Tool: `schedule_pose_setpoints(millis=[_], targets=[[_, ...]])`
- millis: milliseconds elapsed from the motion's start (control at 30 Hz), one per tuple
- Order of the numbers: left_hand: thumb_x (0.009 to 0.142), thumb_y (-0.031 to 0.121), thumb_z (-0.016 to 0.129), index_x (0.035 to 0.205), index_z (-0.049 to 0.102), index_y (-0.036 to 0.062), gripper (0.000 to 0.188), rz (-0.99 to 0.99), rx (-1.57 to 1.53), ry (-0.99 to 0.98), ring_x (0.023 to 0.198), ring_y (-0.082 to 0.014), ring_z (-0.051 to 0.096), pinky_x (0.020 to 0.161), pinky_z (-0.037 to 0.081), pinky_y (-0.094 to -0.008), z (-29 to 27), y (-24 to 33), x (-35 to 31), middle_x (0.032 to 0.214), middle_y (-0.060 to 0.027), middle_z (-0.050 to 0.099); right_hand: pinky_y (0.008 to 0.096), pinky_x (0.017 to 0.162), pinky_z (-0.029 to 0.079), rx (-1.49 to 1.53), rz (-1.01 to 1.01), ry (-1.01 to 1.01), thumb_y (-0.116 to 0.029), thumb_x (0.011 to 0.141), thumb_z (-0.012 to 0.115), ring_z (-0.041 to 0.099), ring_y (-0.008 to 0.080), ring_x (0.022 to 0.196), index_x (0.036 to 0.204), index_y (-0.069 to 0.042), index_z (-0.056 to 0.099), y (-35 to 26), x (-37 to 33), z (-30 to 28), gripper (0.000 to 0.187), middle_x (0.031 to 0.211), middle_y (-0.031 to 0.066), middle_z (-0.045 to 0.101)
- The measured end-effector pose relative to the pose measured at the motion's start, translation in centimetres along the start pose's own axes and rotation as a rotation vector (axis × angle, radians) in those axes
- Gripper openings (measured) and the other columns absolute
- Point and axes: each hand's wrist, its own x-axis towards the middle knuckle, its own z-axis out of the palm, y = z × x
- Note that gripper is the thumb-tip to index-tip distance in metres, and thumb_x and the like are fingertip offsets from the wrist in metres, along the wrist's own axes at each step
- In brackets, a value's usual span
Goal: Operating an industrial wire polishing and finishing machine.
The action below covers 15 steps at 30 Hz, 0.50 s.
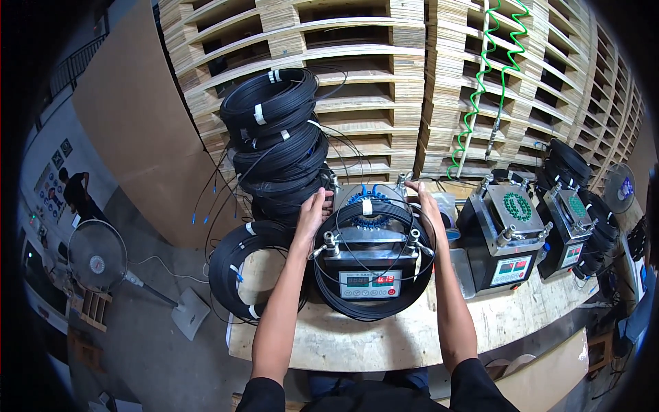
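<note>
Cable coil (371,312) is looped over the machine (371,284); left hand (313,215) and right hand (430,207), partly curled, are placed at its sides; whether anything is gripped cannot be told.

Layout along the bench (343,349)

From here I see the near machine (371,283) mid-bench, a cable coil (371,311) over its top and front, between the left hand (314,216) and right hand (430,214). Left of it lies a loose coil (224,275); a coil stack (278,141) rises behind that. Rightward stand a second machine (508,237), then a third machine (567,223). Pallets (410,69) rise behind; a floor fan (97,264) stands far left.
</note>
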Motion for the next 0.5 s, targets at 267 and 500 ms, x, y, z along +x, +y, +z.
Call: schedule_pose_setpoints(millis=[267, 500], targets=[[0.105, 0.047, 0.049, 0.119, 0.065, 0.0052, 0.047, -0.011, 0.038, 0.030, 0.068, -0.0068, 0.056, 0.061, 0.044, -0.0209, -0.17, -0.10, 0.07, 0.083, -0.0021, 0.064, 0.0228, 0.068, 0.040, -0.082, -0.059, -0.015, -0.059, 0.105, 0.036, 0.047, 0.0098, 0.075, 0.130, -0.007, 0.066, 0.31, 0.20, -0.35, 0.064, 0.084, 0.0020, 0.054], [0.105, 0.047, 0.049, 0.118, 0.066, 0.0049, 0.047, -0.045, 0.020, 0.046, 0.066, -0.0059, 0.055, 0.060, 0.043, -0.0205, -0.28, -0.15, 0.00, 0.082, -0.0024, 0.064, 0.0229, 0.068, 0.041, -0.025, -0.020, -0.014, -0.059, 0.105, 0.037, 0.047, 0.0099, 0.075, 0.132, -0.007, 0.064, -0.57, -0.37, 0.34, 0.064, 0.087, 0.0028, 0.056]])
